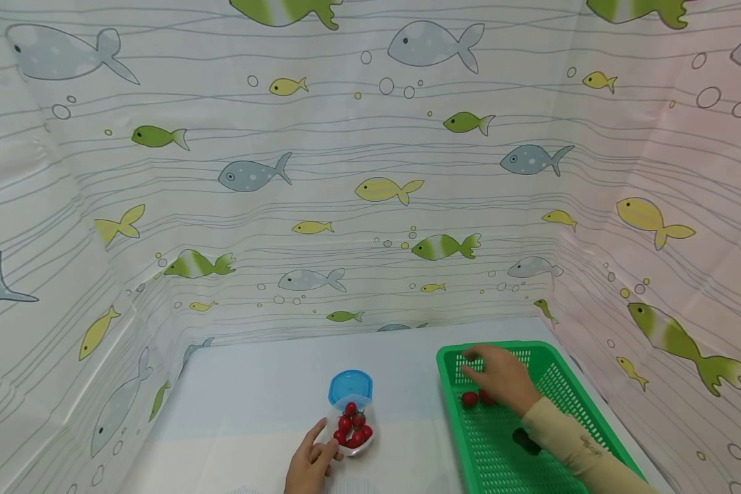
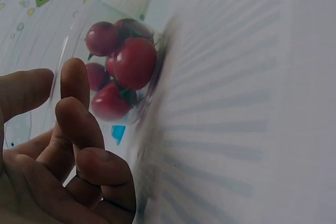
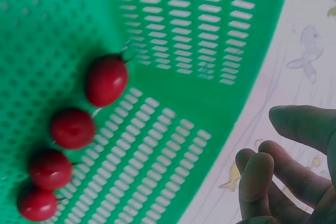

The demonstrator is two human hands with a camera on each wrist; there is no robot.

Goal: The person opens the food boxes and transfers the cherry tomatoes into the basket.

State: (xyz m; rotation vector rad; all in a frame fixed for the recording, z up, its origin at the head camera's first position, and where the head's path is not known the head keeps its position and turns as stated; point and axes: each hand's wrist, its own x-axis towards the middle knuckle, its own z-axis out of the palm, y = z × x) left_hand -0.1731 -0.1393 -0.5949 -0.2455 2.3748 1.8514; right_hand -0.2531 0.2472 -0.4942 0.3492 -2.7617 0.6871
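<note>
A small clear plastic container [image 1: 359, 451] full of cherry tomatoes [image 1: 344, 424] stands on the table in the head view. Beside its left edge is my left hand [image 1: 311, 462], thumb and index finger spread at the rim, other fingers loosely bent. The left wrist view shows these fingers in front of the tomatoes [image 2: 135, 62], gripping nothing. My right hand [image 1: 500, 374] hovers over the far end of a green basket [image 1: 453, 412], its fingers loosely curved and holding nothing. Several tomatoes [image 3: 73, 128] lie along the basket's end wall in the right wrist view.
A blue lid [image 1: 350, 387] lies just behind the container. White table surface [image 1: 407, 384] separates container and basket. A dark oval thing [image 1: 527, 441] shows beside the right sleeve, over the basket. Fish-patterned sheeting [image 1: 370, 261] rises behind the table and at both sides.
</note>
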